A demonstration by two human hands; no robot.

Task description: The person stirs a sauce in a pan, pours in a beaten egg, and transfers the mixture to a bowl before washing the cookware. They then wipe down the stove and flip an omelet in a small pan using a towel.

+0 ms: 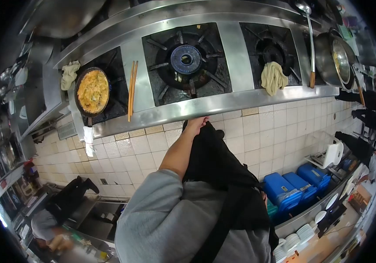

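My left hand (198, 124) is at the front edge of the steel stove (236, 100), in front of the black apron (210, 153). Its fingers look curled closed, and what they hold, if anything, is hidden. My right hand does not show. Nearest the left hand is the middle burner (185, 59), with no pan on it. On the left burner a frying pan (78, 101) holds a yellow-orange egg-like dish (93, 92). A white cloth (89, 139) is around the pan's handle. Long wooden chopsticks (132, 91) lie on the steel strip between the burners.
A crumpled cloth (274, 79) lies on the right burner's front; another cloth (69, 75) is by the pan. A ladle (311, 48) and stacked metal pans (328, 61) stand at right. Blue bins (280, 188) are behind. A person (60, 210) is at lower left, others at far right.
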